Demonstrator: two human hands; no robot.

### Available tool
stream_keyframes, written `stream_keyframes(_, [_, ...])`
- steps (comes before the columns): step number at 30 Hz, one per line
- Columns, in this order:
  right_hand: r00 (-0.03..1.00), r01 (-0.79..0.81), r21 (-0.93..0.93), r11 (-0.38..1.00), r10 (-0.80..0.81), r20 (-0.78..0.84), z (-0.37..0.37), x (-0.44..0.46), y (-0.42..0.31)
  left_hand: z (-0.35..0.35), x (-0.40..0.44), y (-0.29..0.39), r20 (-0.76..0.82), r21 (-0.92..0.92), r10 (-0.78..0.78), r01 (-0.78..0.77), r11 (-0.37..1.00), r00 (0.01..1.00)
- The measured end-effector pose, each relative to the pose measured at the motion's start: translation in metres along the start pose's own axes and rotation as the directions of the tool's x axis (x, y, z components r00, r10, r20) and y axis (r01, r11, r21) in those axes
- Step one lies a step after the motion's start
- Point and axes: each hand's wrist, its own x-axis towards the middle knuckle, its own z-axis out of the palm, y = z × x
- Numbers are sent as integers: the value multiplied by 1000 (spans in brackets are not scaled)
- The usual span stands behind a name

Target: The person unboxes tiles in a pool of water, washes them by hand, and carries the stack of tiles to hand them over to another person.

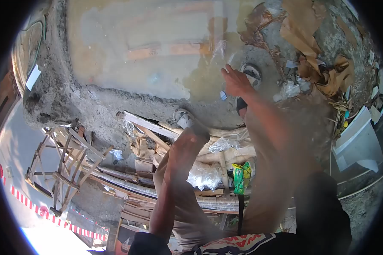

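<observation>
My right hand (236, 81) reaches out over the edge of a pool of murky water (157, 72), its fingers apart and nothing visibly held. Just beside it lies a small bluish scrap (223, 95), and a clear plastic piece (219, 49) is a little above the fingertips. My left hand (190, 142) is by my bent left knee, blurred, and its fingers cannot be made out. One of my feet, in a pale shoe (183, 119), is on the grey rim; the other, in a dark shoe (252, 72), stands beside my right hand.
Torn brown paper (331, 78) and white sheets (359, 140) litter the right side. Behind the rim lie planks (151, 125), clear plastic (205, 175) and a green-yellow packet (242, 178). At lower left are a wooden frame (66, 170) and red-white barrier tape (64, 221).
</observation>
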Motion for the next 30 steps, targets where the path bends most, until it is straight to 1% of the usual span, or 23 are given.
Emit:
stream_keyframes(2, [987, 148, -191, 970, -157, -31, 5, 34, 0, -4, 49, -8, 27, 163, 94, -97, 982, 995])
stream_keyframes(3, [973, 212, -279, 937, -228, -28, 16, 44, 0, -7, 70, -18, 86, 364, 203, -221, 905, 975])
stream_keyframes(5, [958, 241, -367, 898, -281, -59, 44, 72, 7, -15, 104, -32, 103, 445, 308, -321, 836, 946])
stream_keyframes(6, [950, 247, -413, 877, -304, -77, 56, 87, 16, -20, 119, -34, 43, 343, 314, -309, 887, 949])
stream_keyframes(7, [922, 269, -414, 870, -356, -150, 69, 101, 27, -27, 129, -21, 15, 210, 197, -195, 958, 980])
stream_keyframes(8, [888, 286, -419, 861, -403, -222, 84, 114, 42, -35, 139, -8, -14, 70, 77, -75, 995, 997])
stream_keyframes(9, [843, 306, -423, 853, -449, -296, 97, 122, 52, -41, 141, -6, -24, 59, 99, -98, 993, 995])
stream_keyframes(10, [851, 323, -403, 856, -449, -272, 104, 129, 49, -47, 144, -3, -30, 52, 132, -130, 990, 991])
stream_keyframes(11, [866, 313, -400, 861, -432, -252, 105, 136, 53, -48, 151, 3, -14, 36, 185, -184, 982, 983])
stream_keyframes(12, [887, 284, -406, 869, -398, -232, 93, 134, 67, -53, 157, 7, 6, 78, 203, -203, 976, 979])
stream_keyframes(14, [919, 230, -328, 916, -315, -237, 60, 125, 73, -68, 166, 10, 17, 144, 223, -223, 964, 975])
stream_keyframes(15, [925, 220, -270, 937, -288, -246, 44, 120, 72, -75, 171, 13, 2, 177, 220, -216, 960, 976])
stream_keyframes(17, [930, 131, -199, 971, -190, -316, -5, 99, 81, -85, 185, 21, -42, 218, 288, -273, 937, 957])
stream_keyframes(18, [926, 92, -159, 983, -143, -348, -23, 91, 89, -87, 191, 25, -61, 195, 299, -282, 939, 952])
stream_keyframes(19, [910, 7, -147, 989, -67, -409, -31, 88, 101, -90, 195, 37, -57, 222, 284, -265, 938, 957])
stream_keyframes(21, [846, -171, -102, 980, 93, -526, -46, 77, 130, -91, 209, 43, -57, 209, 349, -331, 920, 935])
stream_keyframes(22, [854, -212, -21, 977, 175, -489, -45, 83, 152, -92, 218, 47, -30, 218, 327, -313, 924, 945])
stream_keyframes(23, [811, -282, -59, 958, 205, -548, -34, 86, 168, -92, 227, 51, -8, 277, 360, -344, 897, 933])
stream_keyframes(25, [809, -225, 13, 974, 194, -555, -25, 93, 184, -93, 243, 64, 65, 358, 380, -377, 854, 923])
stream_keyframes(27, [806, -226, 68, 972, 226, -547, -22, 100, 186, -87, 255, 86, 80, 404, 417, -412, 817, 905])
stream_keyframes(28, [788, -207, 128, 970, 243, -566, -24, 103, 188, -83, 259, 98, 90, 428, 435, -429, 795, 896])
stream_keyframes(30, [744, -161, 233, 959, 273, -611, -38, 98, 200, -70, 270, 116, 114, 403, 488, -490, 773, 865])
